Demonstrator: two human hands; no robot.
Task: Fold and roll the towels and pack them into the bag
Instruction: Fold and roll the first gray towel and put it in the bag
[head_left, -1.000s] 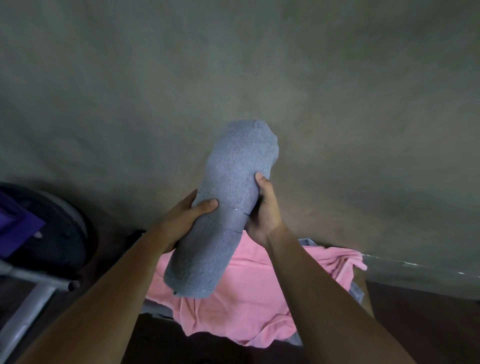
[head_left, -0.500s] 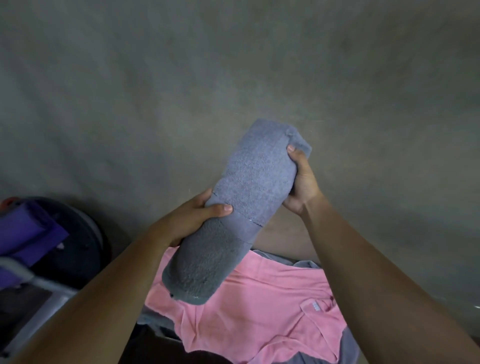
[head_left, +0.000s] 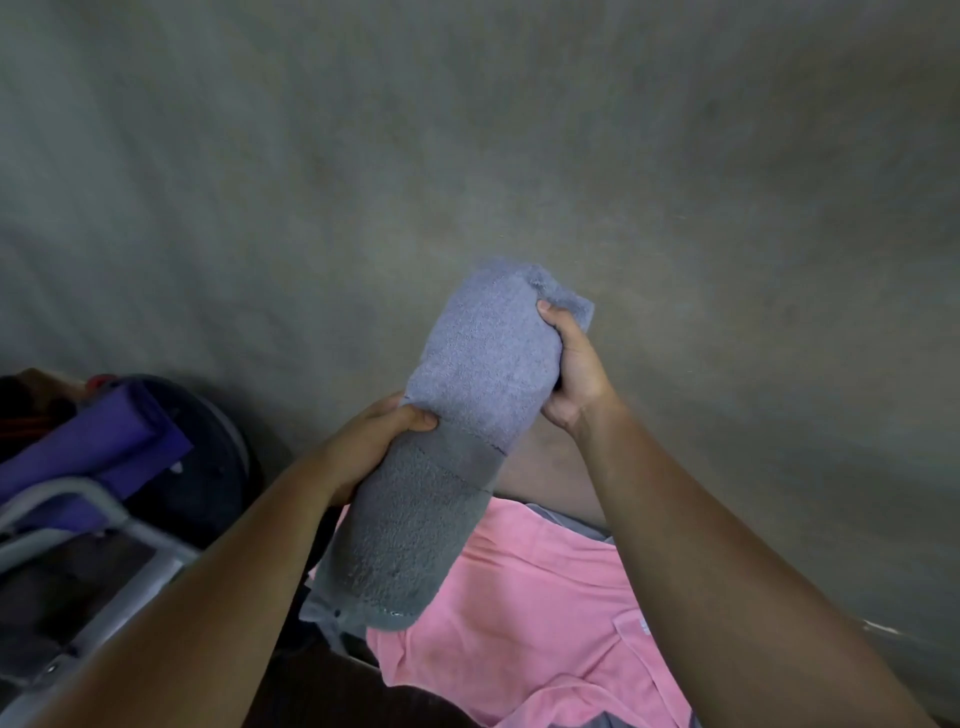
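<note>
While held in the air and tilted, gripped as grey towel roll (head_left: 470, 374) at two places: mid-length by left hand (head_left: 371, 444), wrapped round it; near upper end by right hand (head_left: 574, 374), clamped on the fold. Suspended above pink cloth (head_left: 530, 613), apart from purple roll (head_left: 98, 447) at far left.

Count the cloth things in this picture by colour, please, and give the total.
Grey: 2, the rolled towel gripped by the left hand and the right hand, and a grey piece partly under the pink cloth
Pink: 1, the pink cloth
Purple: 1, the purple roll at the left
Total: 4
</note>
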